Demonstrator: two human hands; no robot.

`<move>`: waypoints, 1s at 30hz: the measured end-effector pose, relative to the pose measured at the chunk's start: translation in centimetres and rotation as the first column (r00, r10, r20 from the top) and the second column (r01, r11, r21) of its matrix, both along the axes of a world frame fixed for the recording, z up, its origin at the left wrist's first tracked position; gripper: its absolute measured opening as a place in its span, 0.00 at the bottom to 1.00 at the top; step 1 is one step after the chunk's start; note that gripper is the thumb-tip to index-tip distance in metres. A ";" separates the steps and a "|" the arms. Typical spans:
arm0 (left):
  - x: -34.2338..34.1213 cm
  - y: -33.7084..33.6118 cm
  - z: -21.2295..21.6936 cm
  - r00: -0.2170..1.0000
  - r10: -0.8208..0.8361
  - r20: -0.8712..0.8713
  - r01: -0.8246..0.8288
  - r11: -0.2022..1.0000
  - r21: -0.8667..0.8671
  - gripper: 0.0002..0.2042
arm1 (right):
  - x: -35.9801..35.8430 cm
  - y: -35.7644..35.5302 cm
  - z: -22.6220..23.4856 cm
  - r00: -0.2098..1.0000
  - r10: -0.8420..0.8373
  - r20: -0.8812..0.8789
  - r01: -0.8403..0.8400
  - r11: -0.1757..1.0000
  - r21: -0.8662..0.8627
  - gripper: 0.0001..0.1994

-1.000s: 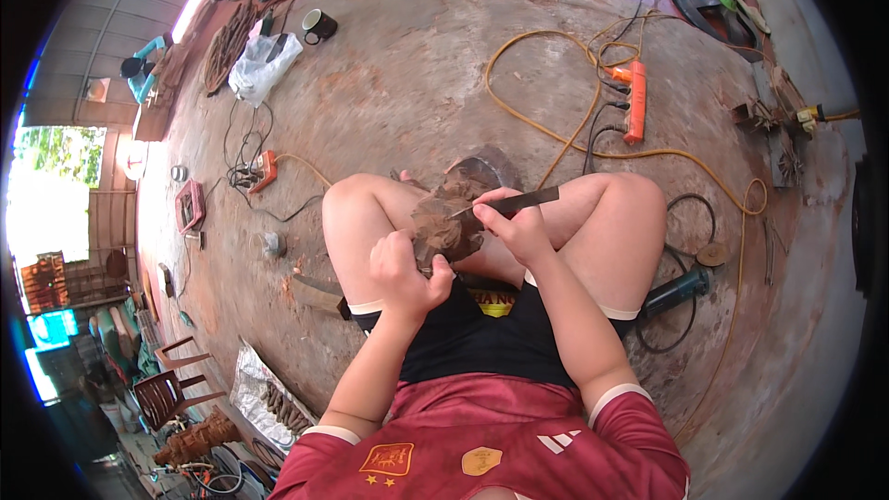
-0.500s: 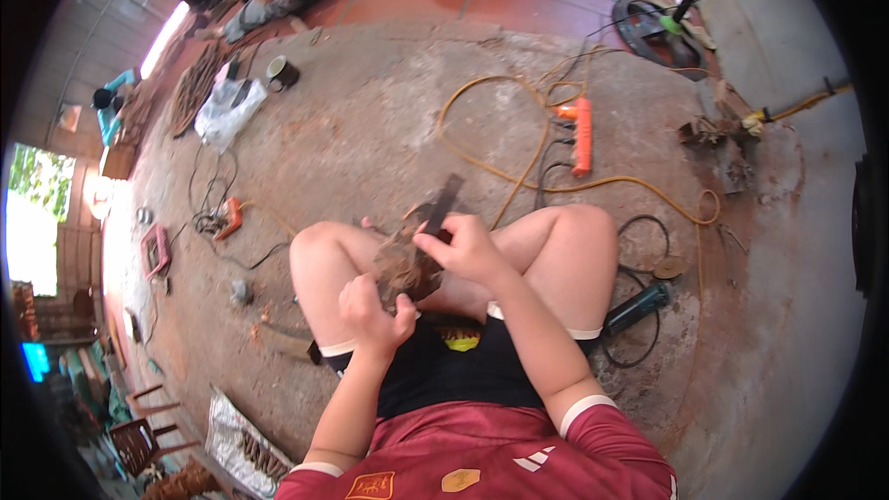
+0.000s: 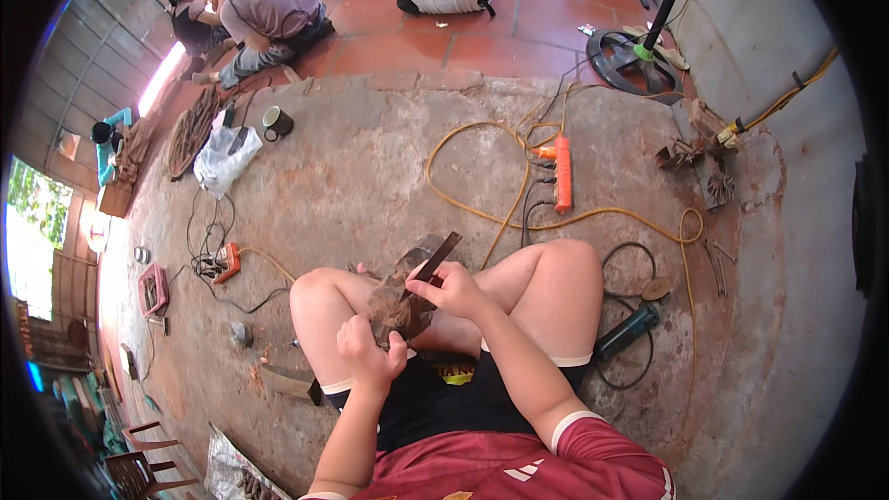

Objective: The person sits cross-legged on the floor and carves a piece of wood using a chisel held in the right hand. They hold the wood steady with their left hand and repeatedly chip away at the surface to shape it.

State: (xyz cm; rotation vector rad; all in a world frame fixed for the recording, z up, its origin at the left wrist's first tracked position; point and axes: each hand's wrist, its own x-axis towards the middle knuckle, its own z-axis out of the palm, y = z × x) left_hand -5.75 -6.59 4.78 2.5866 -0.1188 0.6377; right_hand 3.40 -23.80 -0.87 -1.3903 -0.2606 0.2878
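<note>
Between my bent legs is a rough brown piece of carved wood (image 3: 400, 306), irregular in outline. My left hand (image 3: 370, 350) closes round its near side, the thumb raised along the edge. My right hand (image 3: 451, 289) pinches a flat, dark, narrow strip (image 3: 439, 257) that looks like a file. The strip slants up and to the right, its lower end at the wood's upper right side. Whether that end touches the wood is hidden by my fingers.
A green cylindrical power tool (image 3: 628, 331) lies beside my right knee. An orange power strip (image 3: 563, 176) and yellow cable (image 3: 611, 212) lie ahead. On the left are a second orange socket block (image 3: 225, 263), a wooden block (image 3: 289, 383) and a plastic bag (image 3: 225, 159). Several people sit farther off.
The view has tilted up, so more of the people and far floor shows. The strip in my right hand leans further to the right. Both hands keep their hold.
</note>
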 end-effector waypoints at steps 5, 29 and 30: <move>0.0 -0.5 0.4 1.000 0.003 -0.013 -0.003 1.000 0.019 0.19 | -0.3 -0.4 1.5 0.991 -0.002 0.130 0.017 0.993 -0.118 0.08; -0.1 -0.7 0.8 0.999 -0.005 -0.032 0.005 1.000 0.001 0.17 | -0.5 -0.3 0.7 0.995 0.056 -0.080 -0.065 0.992 -0.109 0.07; -0.1 -0.7 0.8 0.999 -0.005 -0.033 0.005 1.000 0.002 0.17 | -0.5 -0.3 0.7 0.995 0.054 -0.084 -0.063 0.992 -0.111 0.07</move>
